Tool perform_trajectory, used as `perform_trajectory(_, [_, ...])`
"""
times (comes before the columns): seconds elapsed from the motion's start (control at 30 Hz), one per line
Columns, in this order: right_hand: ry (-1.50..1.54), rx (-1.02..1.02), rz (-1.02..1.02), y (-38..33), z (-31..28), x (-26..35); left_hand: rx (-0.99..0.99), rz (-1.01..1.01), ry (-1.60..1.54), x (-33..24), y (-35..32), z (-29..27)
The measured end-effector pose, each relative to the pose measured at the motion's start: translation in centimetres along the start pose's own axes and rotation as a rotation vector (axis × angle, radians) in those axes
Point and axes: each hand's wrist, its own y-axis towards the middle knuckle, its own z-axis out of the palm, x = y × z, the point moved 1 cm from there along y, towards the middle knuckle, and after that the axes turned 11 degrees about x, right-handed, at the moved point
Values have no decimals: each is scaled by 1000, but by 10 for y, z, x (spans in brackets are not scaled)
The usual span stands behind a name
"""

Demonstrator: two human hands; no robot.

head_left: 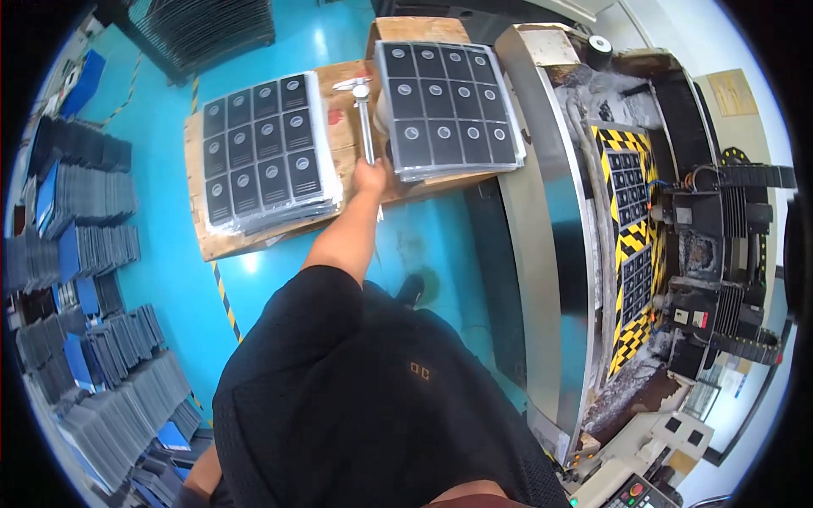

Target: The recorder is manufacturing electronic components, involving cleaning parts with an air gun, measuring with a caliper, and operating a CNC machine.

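My left hand [369,176] is closed round the beam of a metal caliper [365,127], and the arm stretches forward. The caliper's jaws point away from me, over the bare wood between two stacks. Left of it lies a stack of dark printed sheets [268,135], each a grid of black card-like panels with a round mark, over clear layers. To its right is a similar stack [440,106], raised a little higher. A wooden pallet [207,243] bears the left stack. My right hand is out of view. A bare forearm shows at the lower left; I cannot tell whose.
On the right stands a machine with a long metal side wall [542,169] and a bed with yellow-black striped tape [631,241] holding two printed sheets. A control panel [631,491] is at the lower right. Racked dark plates [102,186] line the left. The floor [161,203] is blue.
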Motion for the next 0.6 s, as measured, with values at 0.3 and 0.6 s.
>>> perform_trajectory(0.3, [-66, 81, 180, -2, 7, -40, 112, -198, 154, 56, 82, 33])
perform_trajectory(0.6, [75, 120, 380, -55, 107, -85, 461, 315, 1123, 138, 103, 41])
